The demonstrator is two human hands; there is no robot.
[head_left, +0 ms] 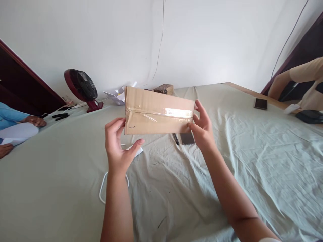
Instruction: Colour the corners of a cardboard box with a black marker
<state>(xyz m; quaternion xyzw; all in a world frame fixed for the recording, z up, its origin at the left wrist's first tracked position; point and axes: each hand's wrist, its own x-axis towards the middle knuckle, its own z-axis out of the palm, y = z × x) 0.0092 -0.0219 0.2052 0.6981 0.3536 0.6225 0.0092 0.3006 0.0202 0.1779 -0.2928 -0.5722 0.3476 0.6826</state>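
A brown cardboard box (158, 112) is held up above the cloth, its long side with a taped seam facing me. My right hand (203, 129) pinches the right end, thumb in front and fingers behind. At the left end, the fingers of my left hand (119, 144) are bent against the box's edge and support it, while the thumb stretches away below it. Beneath the box lie a dark phone (187, 138), a black pen (176, 138) and a white device (138, 152), partly hidden by my left thumb. A white cable (101, 188) loops behind my left forearm.
A greenish cloth (176, 201) covers the wide surface. Toward the wall stand a dark red fan (84, 89), crumpled white plastic (117, 97) and a patterned box (164, 88). Another phone (260, 104) lies right. A person's hands (35, 121) hold paper at left; another person's arm (295, 75) shows at right.
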